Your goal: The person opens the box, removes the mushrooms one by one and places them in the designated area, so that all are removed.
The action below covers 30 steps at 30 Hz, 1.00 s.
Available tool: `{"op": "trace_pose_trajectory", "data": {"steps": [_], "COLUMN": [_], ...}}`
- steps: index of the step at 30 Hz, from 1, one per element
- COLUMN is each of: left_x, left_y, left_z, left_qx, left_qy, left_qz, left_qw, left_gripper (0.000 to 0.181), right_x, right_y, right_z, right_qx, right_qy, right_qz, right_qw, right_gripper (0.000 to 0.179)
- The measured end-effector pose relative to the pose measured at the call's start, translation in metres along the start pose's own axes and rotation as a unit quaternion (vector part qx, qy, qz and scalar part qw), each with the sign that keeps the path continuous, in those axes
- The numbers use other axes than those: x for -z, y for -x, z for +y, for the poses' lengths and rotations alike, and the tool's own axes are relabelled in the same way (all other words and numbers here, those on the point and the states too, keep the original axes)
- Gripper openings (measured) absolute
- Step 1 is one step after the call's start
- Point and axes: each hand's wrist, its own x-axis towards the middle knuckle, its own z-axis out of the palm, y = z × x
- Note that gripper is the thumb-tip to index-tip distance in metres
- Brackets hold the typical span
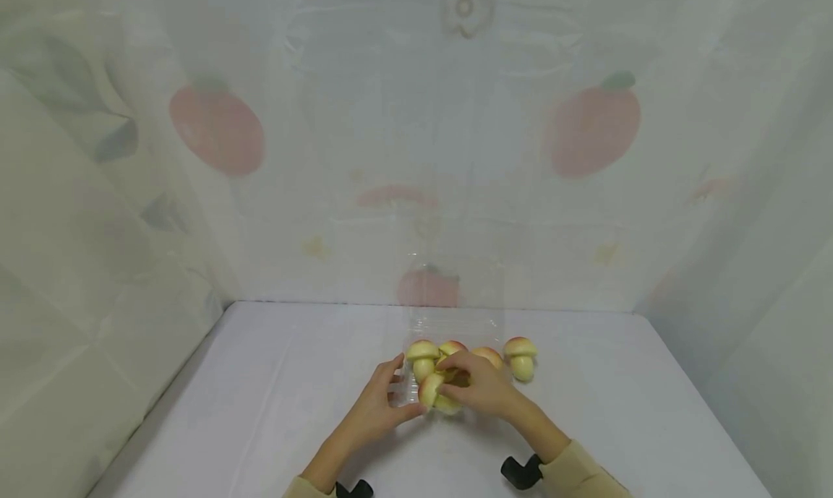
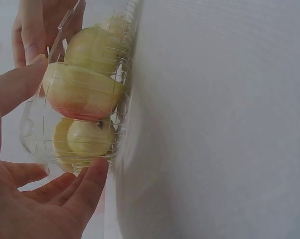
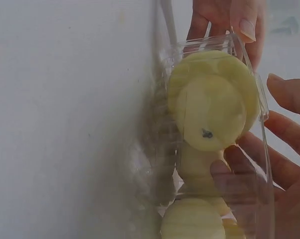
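A hinged clear plastic container [image 1: 412, 391] stands on the table with several toy mushrooms in it, pale yellow with reddish caps. My left hand [image 1: 384, 400] holds its left end, thumb at the near rim and fingers round the side. In the left wrist view a mushroom with a red-tinged cap [image 2: 82, 97] lies beside another one with its stem end [image 2: 90, 138] towards the camera. My right hand [image 1: 481, 386] reaches over the container, its fingertips down among the mushrooms. In the right wrist view its fingers [image 3: 284, 129] are spread, the thumb apart from the nearest mushroom [image 3: 210, 112].
One loose mushroom [image 1: 520, 358] stands on the white table [image 1: 312, 361], just right of the container. The raised clear lid [image 1: 481, 285] leans back behind it. Fruit-printed white sheeting [image 1: 403, 144] hangs at the back and both sides.
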Motion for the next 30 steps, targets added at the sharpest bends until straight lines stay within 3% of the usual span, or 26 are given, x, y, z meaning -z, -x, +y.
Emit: {"op": "trace_pose_trajectory", "data": {"steps": [16,30], "left_x": [0.0001,0.0003], "left_y": [-0.0002,-0.0002], "left_z": [0.0002,-0.0006], "left_qx": [-0.007,-0.007], "left_qy": [-0.008,-0.013], "left_qz": [0.001,-0.001], "left_qw": [0.9999,0.9999], "left_gripper": [0.1,0.1], "right_x": [-0.0085,-0.0107], "right_y": [-0.0022,-0.0015], "right_z": [-0.0049,-0.0045], "right_qx": [0.005,0.022], "right_qy": [0.01,0.045], "right_qz": [-0.013,0.01], "right_qw": [0.9999,0.9987], "right_gripper": [0.036,0.035]}}
